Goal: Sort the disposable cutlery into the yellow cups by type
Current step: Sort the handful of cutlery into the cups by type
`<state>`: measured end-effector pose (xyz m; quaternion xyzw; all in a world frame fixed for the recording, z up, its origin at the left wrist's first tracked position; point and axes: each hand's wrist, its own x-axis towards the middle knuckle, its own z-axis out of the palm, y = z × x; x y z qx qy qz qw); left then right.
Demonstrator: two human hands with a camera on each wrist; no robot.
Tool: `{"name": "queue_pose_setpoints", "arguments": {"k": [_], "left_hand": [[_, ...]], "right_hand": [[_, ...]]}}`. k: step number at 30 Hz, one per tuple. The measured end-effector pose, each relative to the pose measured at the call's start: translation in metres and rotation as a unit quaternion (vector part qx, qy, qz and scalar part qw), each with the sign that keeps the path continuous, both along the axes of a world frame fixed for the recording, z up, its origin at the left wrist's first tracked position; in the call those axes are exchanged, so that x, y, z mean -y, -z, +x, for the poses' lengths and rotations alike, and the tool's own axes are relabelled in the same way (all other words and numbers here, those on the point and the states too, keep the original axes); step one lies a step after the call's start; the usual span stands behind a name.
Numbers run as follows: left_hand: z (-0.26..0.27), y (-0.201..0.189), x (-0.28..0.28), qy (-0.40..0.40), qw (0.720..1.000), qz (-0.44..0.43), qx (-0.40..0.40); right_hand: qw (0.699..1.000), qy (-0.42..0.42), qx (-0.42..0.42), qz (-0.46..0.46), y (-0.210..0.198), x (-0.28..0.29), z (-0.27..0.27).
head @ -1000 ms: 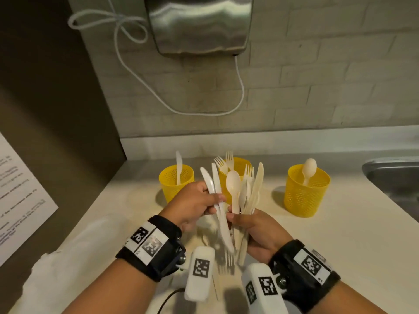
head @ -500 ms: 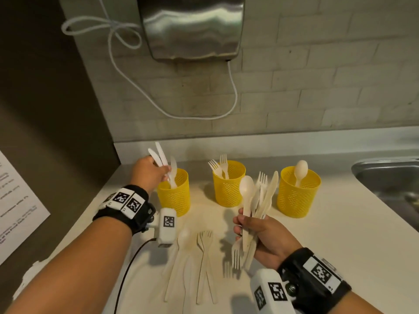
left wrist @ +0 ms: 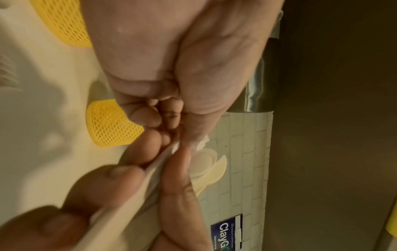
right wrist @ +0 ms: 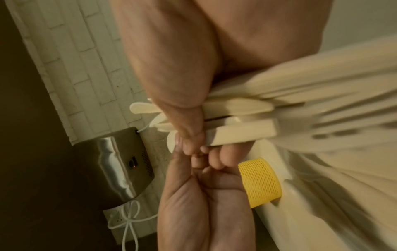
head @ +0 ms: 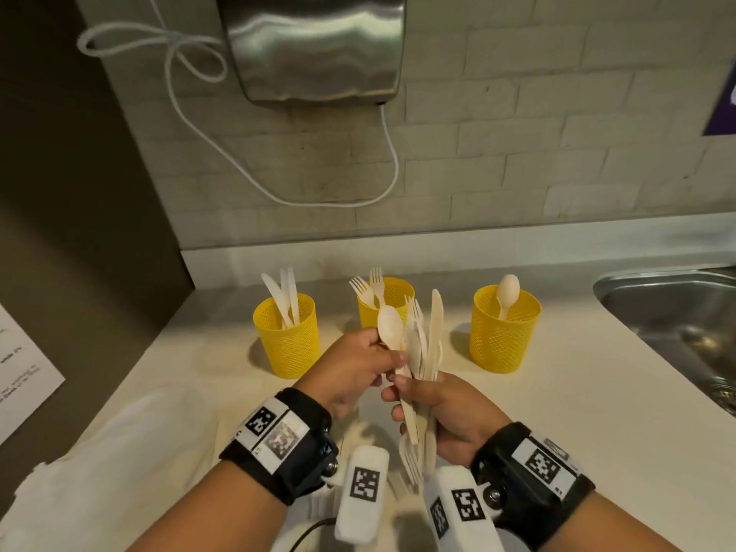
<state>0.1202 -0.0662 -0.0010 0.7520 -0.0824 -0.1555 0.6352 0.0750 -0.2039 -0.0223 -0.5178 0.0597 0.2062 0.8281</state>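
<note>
Left grip on spoon, right grip on mixed bundle

My left hand point(head: 350, 368) pinches the spoon point(head: 391, 332), bowl up, long axis upright, at the bundle point(head: 428, 352) my right hand point(head: 446, 416) clamps just beside it. Spoon cup point(head: 506, 336) stands toward the surface's point(head: 597, 412) right rear edge, nearer my right; fork cup point(head: 392, 296) behind; knife cup point(head: 287, 336) left.

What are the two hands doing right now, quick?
Left hand: pinching the spoon in the bunch.
Right hand: gripping the bunch of cutlery.
</note>
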Motion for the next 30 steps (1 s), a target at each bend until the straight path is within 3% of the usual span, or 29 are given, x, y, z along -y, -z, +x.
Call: {"name": "queue_pose_setpoints", "arguments": {"k": [6, 8, 11, 16, 21, 26, 30], "left_hand": [[0.011, -0.019, 0.003, -0.081, 0.992, -0.094, -0.016], [0.017, -0.029, 0.008, -0.116, 0.986, -0.115, 0.028], [0.03, -0.049, 0.03, -0.173, 0.965, -0.123, 0.154], [0.048, -0.065, 0.101, -0.143, 0.949, 0.002, 0.28], [0.067, -0.036, 0.149, -0.055, 0.944, 0.14, 0.294], [0.075, -0.012, 0.148, 0.033, 0.934, 0.243, 0.26], [0.074, -0.014, 0.121, -0.002, 0.903, 0.283, 0.324]], "right_hand": [[0.998, 0.045, -0.038, 0.014, 0.005, 0.015, -0.002], [0.995, 0.081, -0.051, 0.026, 0.007, 0.023, -0.003], [0.987, 0.139, -0.058, 0.05, 0.008, 0.039, -0.004], [0.971, 0.206, -0.058, 0.105, 0.01, 0.069, -0.018], [0.965, 0.239, -0.041, 0.102, 0.01, 0.093, -0.035], [0.962, 0.256, -0.033, 0.088, 0.01, 0.106, -0.04], [0.964, 0.249, -0.037, 0.087, 0.011, 0.103, -0.034]]}}
